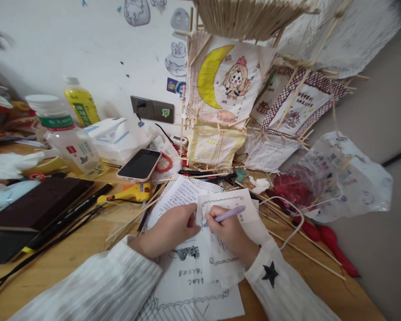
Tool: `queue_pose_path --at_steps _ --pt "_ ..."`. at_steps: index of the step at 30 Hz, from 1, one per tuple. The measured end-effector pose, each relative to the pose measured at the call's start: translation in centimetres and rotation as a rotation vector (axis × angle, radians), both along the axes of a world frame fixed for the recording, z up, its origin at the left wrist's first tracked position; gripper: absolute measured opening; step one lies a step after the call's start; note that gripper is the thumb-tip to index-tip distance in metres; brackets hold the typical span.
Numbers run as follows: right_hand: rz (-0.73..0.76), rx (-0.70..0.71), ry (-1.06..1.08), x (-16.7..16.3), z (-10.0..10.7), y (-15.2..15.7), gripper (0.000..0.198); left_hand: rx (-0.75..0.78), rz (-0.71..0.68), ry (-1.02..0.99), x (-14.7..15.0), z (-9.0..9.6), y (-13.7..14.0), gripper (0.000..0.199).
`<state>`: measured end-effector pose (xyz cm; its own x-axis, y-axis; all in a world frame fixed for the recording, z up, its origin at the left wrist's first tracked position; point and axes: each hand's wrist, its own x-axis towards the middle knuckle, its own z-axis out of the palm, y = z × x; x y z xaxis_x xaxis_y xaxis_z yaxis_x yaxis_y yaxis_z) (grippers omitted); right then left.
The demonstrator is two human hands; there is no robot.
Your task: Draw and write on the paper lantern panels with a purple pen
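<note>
My right hand (229,234) is closed around a light purple pen (232,213), its tip down on a thin sheet of paper (222,199) that has a wavy drawn border and a few lines of writing. At the left edge of that sheet, my left hand (172,227) lies with curled fingers and its thumb pressing the paper down. Beneath is a larger sheet (187,294) with written characters, a dark scribbled drawing and a similar border. A page of dense handwriting (183,194) pokes out behind my left hand.
A phone (139,164), a yellow glue gun (128,194), a bottle (68,138) and a dark box (36,209) stand to the left. Behind the papers rises a stick frame with drawn panels (220,80). Loose sticks (307,254), a white cable (299,214) and plastic bags (350,178) lie right.
</note>
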<state>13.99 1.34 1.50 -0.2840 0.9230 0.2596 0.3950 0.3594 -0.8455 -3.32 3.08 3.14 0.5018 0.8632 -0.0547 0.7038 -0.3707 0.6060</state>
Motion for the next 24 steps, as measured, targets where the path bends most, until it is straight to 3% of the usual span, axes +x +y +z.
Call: queue_pose_path --at_steps 18,22,24 --pt "-0.009 -0.020 -0.029 -0.1 -0.3 0.0 0.031 -0.004 0.010 0.021 0.2 0.3 -0.1 0.012" --pt "-0.044 -0.085 0.080 0.4 -0.2 -0.1 0.029 0.002 0.021 0.019 0.2 0.3 -0.1 0.010" --pt "-0.106 -0.023 0.187 1.3 1.0 -0.1 0.028 0.003 0.029 0.020 0.1 0.5 -0.1 0.009"
